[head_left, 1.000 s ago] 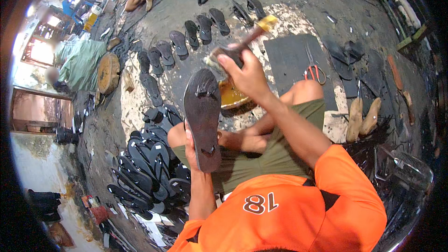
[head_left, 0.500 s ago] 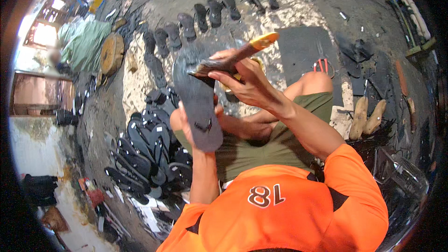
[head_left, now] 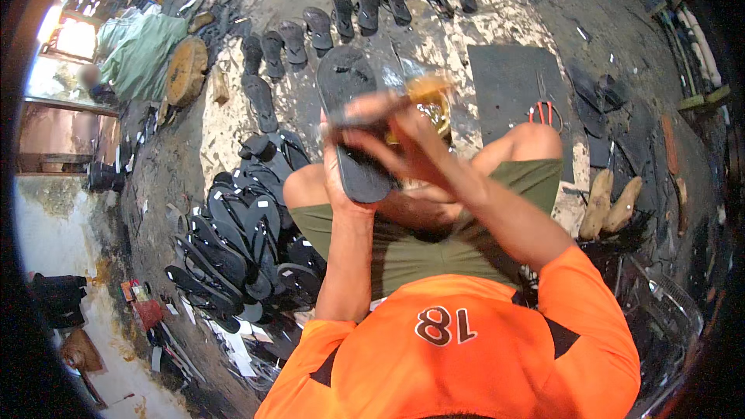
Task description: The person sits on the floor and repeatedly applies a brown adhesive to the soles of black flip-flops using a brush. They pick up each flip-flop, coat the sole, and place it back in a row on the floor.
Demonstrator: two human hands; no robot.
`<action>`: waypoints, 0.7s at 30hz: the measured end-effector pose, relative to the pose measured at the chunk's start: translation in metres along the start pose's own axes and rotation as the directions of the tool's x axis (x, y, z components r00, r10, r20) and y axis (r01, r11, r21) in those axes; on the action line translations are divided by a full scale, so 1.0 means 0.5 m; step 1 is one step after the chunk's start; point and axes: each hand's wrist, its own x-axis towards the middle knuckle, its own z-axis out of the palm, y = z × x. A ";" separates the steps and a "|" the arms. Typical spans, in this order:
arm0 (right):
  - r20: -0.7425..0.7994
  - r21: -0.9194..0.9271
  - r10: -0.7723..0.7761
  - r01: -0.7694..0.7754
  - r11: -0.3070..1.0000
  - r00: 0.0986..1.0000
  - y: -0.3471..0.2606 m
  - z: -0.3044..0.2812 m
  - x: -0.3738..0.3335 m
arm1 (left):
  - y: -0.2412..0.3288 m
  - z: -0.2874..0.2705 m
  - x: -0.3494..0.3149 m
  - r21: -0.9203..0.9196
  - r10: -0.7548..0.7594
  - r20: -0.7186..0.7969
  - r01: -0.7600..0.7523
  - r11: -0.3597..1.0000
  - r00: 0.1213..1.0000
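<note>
A black sandal sole [head_left: 348, 77] lies face up in my left hand [head_left: 337, 174], whose fingers wrap its edge and underside near the heel. Over the middle of the sole is my right hand [head_left: 392, 132], blurred by motion. It grips a brush [head_left: 427, 88] with a dark handle and an orange end; its bristles are hidden or smeared at the sole's surface. Just beyond my right hand, partly covered by it, stands a container [head_left: 436, 118] with amber, shiny liquid.
A pile of black flip-flops [head_left: 240, 237] lies left of my knee. Several soles [head_left: 318, 29] line the far floor. On the right are a black rubber sheet [head_left: 508, 81], red-handled scissors [head_left: 541, 112] and wooden foot forms [head_left: 609, 202]. A round wood block [head_left: 187, 71] sits far left.
The sole has turned and shifted slightly right and away from me. My right hand, with the brush, has swept nearer over the sole's middle.
</note>
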 end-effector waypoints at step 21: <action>-0.444 0.107 0.680 -0.719 0.687 0.584 0.054 -0.213 -0.118 | 0.643 -0.300 0.170 0.894 0.712 -0.441 0.341 0.292 0.546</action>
